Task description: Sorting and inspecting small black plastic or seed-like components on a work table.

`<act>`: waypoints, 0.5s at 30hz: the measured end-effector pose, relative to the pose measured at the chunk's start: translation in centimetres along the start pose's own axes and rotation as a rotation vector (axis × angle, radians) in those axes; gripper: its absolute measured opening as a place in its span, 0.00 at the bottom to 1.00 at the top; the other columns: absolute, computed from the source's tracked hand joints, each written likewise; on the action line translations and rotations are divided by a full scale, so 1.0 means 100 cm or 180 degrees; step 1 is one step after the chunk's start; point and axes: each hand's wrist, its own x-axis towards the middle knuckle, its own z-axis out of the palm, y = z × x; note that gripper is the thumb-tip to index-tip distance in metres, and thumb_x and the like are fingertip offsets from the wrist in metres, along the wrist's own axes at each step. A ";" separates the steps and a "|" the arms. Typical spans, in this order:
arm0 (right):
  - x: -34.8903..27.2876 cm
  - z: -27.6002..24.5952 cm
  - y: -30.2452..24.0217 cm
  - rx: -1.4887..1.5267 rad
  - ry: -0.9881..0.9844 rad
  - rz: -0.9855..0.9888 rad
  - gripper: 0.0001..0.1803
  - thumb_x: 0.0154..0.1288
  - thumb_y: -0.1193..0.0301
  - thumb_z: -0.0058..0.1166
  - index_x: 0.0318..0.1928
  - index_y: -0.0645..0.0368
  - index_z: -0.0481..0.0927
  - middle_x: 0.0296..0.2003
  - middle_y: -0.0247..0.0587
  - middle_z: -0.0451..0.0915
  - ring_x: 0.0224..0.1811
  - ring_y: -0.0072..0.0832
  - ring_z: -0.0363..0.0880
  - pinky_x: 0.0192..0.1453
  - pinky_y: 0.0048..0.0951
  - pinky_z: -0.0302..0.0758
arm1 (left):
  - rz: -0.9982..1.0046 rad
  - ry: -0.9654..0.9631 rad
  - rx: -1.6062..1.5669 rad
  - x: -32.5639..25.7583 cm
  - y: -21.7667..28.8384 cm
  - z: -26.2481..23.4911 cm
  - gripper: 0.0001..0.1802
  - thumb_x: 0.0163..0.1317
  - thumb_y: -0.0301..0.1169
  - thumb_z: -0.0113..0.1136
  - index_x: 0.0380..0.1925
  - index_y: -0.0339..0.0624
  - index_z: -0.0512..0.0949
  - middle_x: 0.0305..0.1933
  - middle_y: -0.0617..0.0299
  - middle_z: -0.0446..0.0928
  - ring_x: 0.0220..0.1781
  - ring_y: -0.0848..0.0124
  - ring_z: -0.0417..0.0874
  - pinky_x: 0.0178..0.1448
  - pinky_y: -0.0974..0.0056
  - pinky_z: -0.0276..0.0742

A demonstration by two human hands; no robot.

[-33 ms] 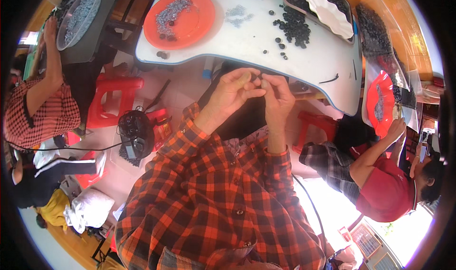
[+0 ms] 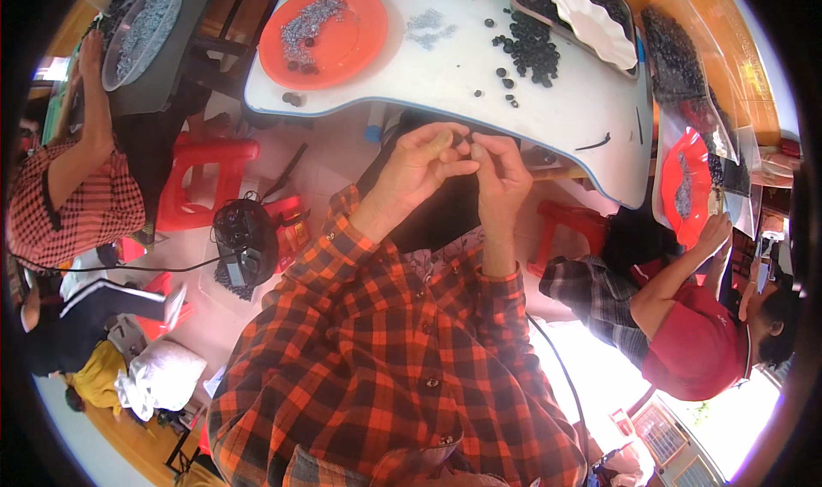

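Both hands meet at the near edge of the white table (image 2: 437, 76), raised close together above the lap. The left hand (image 2: 419, 165) has its thumb and forefinger closed in a pinch, and the right hand (image 2: 502, 170) pinches from the other side. Between their fingertips sits a small dark piece (image 2: 466, 143), by that same table edge; the fingers cover most of it, so its shape cannot be told. The person wears an orange and black checked shirt (image 2: 411, 333).

On the left part of the table lies a round orange plate (image 2: 364, 46) with grey bits (image 2: 310, 26) and a few dark pieces on it. Two more dark pieces (image 2: 292, 99) lie at the table's near left edge. Toward the table's far right is a pile of black pieces (image 2: 533, 48), some strayed loose beside it, and behind them a tray (image 2: 633, 26) of black pieces, a white wavy-edged dish (image 2: 591, 29) resting on top. A curved black strip (image 2: 594, 143) lies near the table's right end.

Right of the table, a co-worker in a red top (image 2: 693, 341) reaches to a red wavy-edged dish (image 2: 671, 174). Left of the table stands a red stool (image 2: 201, 191)
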 end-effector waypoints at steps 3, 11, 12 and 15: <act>0.001 0.001 -0.005 -0.0119 0.0009 -0.0069 0.07 0.65 0.82 0.55 0.43 0.63 0.82 0.38 0.32 0.77 0.35 0.15 0.75 0.37 0.15 0.70 | 0.0013 0.0104 0.0212 0.000 0.001 0.001 0.14 0.68 0.30 0.56 0.46 0.28 0.76 0.36 0.56 0.78 0.36 0.74 0.81 0.48 0.60 0.88; 0.005 -0.005 0.000 -0.0440 -0.0430 -0.0326 0.12 0.62 0.82 0.57 0.46 0.62 0.82 0.38 0.35 0.74 0.35 0.18 0.75 0.38 0.18 0.75 | 0.0246 0.0222 0.1145 0.002 -0.006 -0.008 0.10 0.67 0.27 0.57 0.42 0.30 0.79 0.35 0.58 0.78 0.30 0.75 0.79 0.40 0.69 0.85; 0.005 -0.005 -0.001 -0.0444 -0.0428 -0.0324 0.12 0.62 0.82 0.57 0.46 0.62 0.82 0.38 0.35 0.74 0.35 0.18 0.75 0.38 0.18 0.75 | 0.0171 0.0263 0.1147 0.002 -0.005 -0.008 0.09 0.66 0.28 0.59 0.42 0.33 0.80 0.34 0.61 0.79 0.30 0.77 0.77 0.38 0.70 0.80; 0.006 -0.006 -0.005 -0.0520 -0.0511 -0.0230 0.12 0.61 0.82 0.58 0.45 0.62 0.83 0.38 0.35 0.74 0.34 0.19 0.76 0.37 0.19 0.76 | 0.0040 0.0297 0.1042 0.001 -0.003 -0.003 0.09 0.65 0.29 0.61 0.41 0.36 0.81 0.33 0.64 0.79 0.30 0.79 0.75 0.36 0.71 0.76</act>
